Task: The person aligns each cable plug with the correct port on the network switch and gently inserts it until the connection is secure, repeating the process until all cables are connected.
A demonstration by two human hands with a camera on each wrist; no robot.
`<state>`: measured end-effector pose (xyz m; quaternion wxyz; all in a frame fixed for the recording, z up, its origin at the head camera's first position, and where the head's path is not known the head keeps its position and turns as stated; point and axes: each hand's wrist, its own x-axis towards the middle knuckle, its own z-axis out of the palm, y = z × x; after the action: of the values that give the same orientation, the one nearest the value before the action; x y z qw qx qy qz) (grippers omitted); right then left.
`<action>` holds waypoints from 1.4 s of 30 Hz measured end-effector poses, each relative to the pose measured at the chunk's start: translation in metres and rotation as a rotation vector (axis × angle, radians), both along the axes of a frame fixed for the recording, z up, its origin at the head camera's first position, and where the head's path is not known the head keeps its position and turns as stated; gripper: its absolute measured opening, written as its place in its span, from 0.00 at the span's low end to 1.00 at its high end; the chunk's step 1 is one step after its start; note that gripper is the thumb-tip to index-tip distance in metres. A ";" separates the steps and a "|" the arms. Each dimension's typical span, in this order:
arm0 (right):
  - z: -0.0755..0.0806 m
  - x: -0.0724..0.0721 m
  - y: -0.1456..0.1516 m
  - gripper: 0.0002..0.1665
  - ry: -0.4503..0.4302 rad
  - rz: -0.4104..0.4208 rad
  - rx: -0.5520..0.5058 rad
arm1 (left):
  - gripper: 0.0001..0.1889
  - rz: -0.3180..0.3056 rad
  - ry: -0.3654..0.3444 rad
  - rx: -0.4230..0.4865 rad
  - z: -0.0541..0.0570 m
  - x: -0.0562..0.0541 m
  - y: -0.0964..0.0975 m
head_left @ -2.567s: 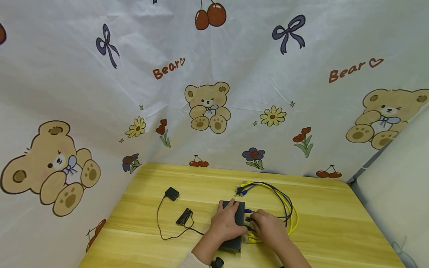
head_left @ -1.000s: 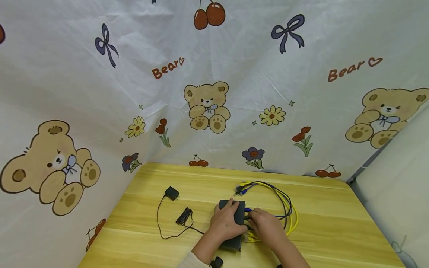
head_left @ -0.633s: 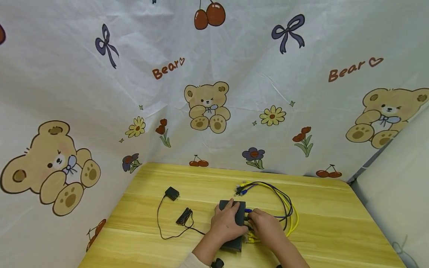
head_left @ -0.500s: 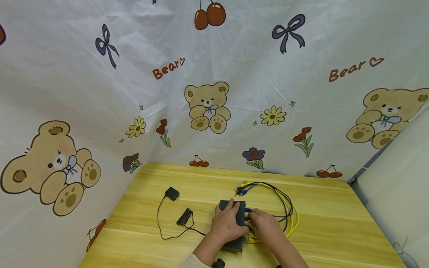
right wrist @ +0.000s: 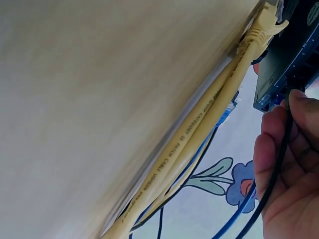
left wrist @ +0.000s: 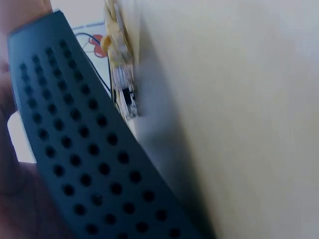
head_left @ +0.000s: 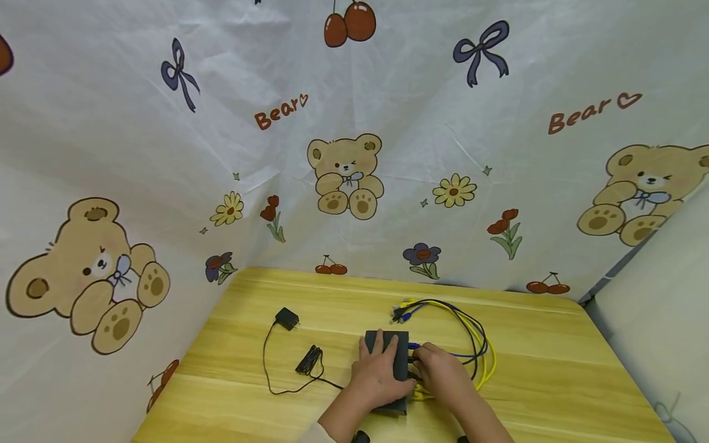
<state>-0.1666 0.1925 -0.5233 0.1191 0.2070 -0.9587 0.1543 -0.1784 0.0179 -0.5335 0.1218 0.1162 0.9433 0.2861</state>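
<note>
A black network switch lies on the table, its ports facing right. My left hand holds it from above, the fingers spread over its top and the thumb over the port-side edge. The left wrist view shows the switch's perforated side close up. With thumb and fingers my right hand pinches a black network cable right at the ports; the plug itself is hidden. A blue network cable meets the switch beside it. Yellow network cables lie near my right hand, clear plugs towards the switch.
The cables' other ends lie behind the switch in a loop. On the left are a black power adapter and its bundled cord, which runs towards the switch. A bear-printed sheet borders the table's back and left.
My left hand's fingers have straightened and spread on the switch. My right hand keeps its pinch at the port with almost no movement. The view has shifted slightly.
</note>
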 end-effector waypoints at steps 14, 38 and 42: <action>0.002 -0.001 -0.001 0.04 0.011 -0.037 -0.004 | 0.48 -0.051 -0.030 -0.100 0.003 0.016 -0.002; -0.006 0.029 0.034 0.09 0.029 0.106 0.043 | 0.49 -0.007 0.023 -0.081 0.000 0.009 -0.003; -0.008 0.020 0.030 0.08 -0.059 0.093 0.091 | 0.49 0.001 0.022 -0.071 0.003 0.006 -0.005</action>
<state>-0.1463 0.2226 -0.5318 0.0742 0.2517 -0.9572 0.1219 -0.1728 0.0126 -0.5308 0.1152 0.1147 0.9542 0.2513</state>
